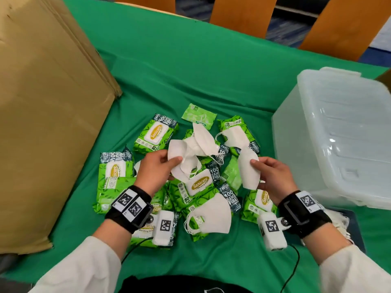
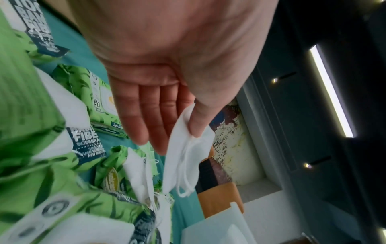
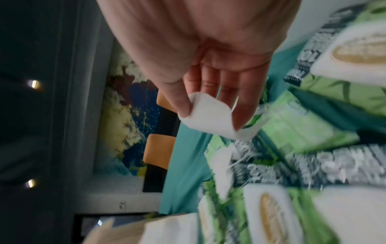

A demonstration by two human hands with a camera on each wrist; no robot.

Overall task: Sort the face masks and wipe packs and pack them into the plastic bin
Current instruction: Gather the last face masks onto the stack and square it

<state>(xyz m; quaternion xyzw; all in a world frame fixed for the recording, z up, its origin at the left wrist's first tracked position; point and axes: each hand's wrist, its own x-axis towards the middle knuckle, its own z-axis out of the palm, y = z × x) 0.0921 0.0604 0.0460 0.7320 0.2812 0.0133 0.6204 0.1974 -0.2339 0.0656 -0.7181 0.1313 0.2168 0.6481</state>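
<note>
Several green wipe packs [image 1: 155, 134] and white face masks [image 1: 211, 216] lie heaped on the green cloth. My left hand [image 1: 157, 166] pinches a white mask [image 1: 179, 159] between thumb and fingers above the heap; the left wrist view shows that mask [image 2: 183, 156] with its ear loops dangling. To the right, my right hand [image 1: 268, 172] pinches another white mask [image 1: 248, 168], which the right wrist view shows bent between thumb and fingers [image 3: 208, 115]. The translucent plastic bin [image 1: 338, 134] stands at the right with its lid on.
A large brown cardboard box [image 1: 46, 102] fills the left side. A small light green sachet [image 1: 198, 115] lies behind the heap. Wooden chair backs [image 1: 241, 15] stand beyond the table's far edge. Green cloth [image 1: 190, 64] lies bare behind the heap.
</note>
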